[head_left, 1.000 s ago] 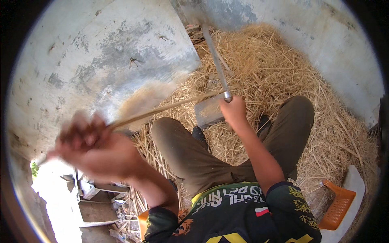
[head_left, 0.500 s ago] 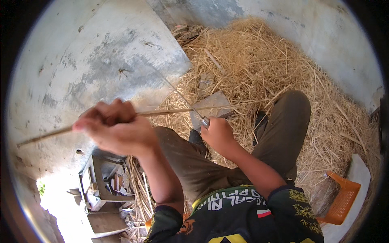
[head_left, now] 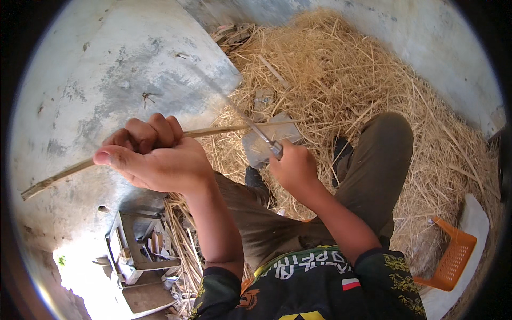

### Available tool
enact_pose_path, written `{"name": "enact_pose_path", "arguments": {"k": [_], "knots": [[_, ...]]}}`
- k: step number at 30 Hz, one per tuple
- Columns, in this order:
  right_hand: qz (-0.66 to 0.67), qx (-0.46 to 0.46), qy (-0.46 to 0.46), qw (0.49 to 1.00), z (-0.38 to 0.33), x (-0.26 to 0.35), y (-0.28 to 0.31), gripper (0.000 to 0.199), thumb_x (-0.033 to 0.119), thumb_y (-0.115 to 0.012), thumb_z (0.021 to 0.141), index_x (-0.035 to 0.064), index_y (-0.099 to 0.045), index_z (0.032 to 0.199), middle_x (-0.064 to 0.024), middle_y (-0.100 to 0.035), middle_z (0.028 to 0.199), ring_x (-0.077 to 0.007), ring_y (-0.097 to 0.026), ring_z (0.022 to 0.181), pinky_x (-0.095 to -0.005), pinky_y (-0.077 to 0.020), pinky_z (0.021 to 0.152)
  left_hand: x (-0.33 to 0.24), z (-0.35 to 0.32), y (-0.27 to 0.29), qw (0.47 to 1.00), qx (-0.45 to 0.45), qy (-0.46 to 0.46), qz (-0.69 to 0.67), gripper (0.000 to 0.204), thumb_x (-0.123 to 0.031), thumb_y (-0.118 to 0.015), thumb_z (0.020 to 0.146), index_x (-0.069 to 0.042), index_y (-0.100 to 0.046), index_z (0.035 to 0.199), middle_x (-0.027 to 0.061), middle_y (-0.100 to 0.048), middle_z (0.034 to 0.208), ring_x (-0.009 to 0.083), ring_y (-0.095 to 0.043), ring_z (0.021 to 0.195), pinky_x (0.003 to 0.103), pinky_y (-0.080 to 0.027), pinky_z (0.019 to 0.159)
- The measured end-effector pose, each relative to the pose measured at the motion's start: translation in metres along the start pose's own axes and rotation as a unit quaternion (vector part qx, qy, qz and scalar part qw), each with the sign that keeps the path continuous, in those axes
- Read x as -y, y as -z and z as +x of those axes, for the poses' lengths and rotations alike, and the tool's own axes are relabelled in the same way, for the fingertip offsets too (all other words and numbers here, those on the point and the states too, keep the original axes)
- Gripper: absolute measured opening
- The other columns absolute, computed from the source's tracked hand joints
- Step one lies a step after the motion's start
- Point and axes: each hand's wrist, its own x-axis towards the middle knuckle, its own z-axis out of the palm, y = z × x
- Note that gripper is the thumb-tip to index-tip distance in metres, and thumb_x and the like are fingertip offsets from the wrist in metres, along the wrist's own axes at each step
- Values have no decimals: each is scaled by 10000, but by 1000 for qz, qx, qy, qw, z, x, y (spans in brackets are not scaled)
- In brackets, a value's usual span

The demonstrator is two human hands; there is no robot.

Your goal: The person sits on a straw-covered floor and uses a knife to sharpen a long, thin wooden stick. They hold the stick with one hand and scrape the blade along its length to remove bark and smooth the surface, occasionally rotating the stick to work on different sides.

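Observation:
My left hand (head_left: 160, 154) is closed, palm turned up, around a long thin bamboo strip (head_left: 58, 177). The strip runs from the far left, past my curled fingers, and tapers toward the middle. In my fist on the right, my right hand (head_left: 298, 166) grips a long-bladed knife (head_left: 255, 128); a metal collar shows above the fingers, while the handle is hidden. Up and to the left points its narrow blade, blurred toward the tip. Blade and strip cross just beyond my right hand; whether they touch I cannot tell.
A heap of dry shavings (head_left: 341, 69) spreads around my bent legs. A flat grey slab (head_left: 250, 152) lies under the crossing. At the lower left stand a wooden box frame (head_left: 154, 264) with scraps and several loose strips (head_left: 181, 224). An orange plastic seat (head_left: 453, 256) is at right.
The knife blade has turned to show more of its flat side. The strip's thin end has swung slightly farther away. My left hand has tipped, its fingers now more visible.

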Motion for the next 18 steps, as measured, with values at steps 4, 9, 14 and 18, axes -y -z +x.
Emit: {"name": "enact_pose_path", "arguments": {"k": [4,9,14,18], "knots": [[69,-23,16,997,5,-17,-9,265,235,-687,824,1,-667,946,-226,-679,738,-397,-698,742,-481,-557,704,9,6,-7,998,44,1,-47,531,-559,-465,1010,-168,-275,705,-57,-212,569,67,-165,465,272,-115,416],[-13,-61,-77,995,28,-64,-38,273,247,-681,823,-10,-674,914,-219,-674,723,-387,-693,707,-483,-555,678,19,3,-53,999,32,-2,-11,528,-557,-448,1013,-133,-314,728,-28,-245,560,90,-188,459,274,-145,406],[53,-93,-9,994,21,-17,8,269,240,-681,811,-8,-674,917,-219,-674,729,-391,-693,722,-475,-557,690,31,23,-65,999,50,-8,-15,491,-500,-425,1033,-116,-334,741,-16,-245,570,98,-201,466,277,-164,408],[27,-104,-118,987,55,-79,-31,261,213,-688,801,-6,-690,942,-225,-691,791,-406,-694,770,-474,-555,718,37,23,-103,997,19,67,-36,466,-459,-428,1040,-88,-382,762,9,-324,565,115,-237,453,288,-201,401]]}}
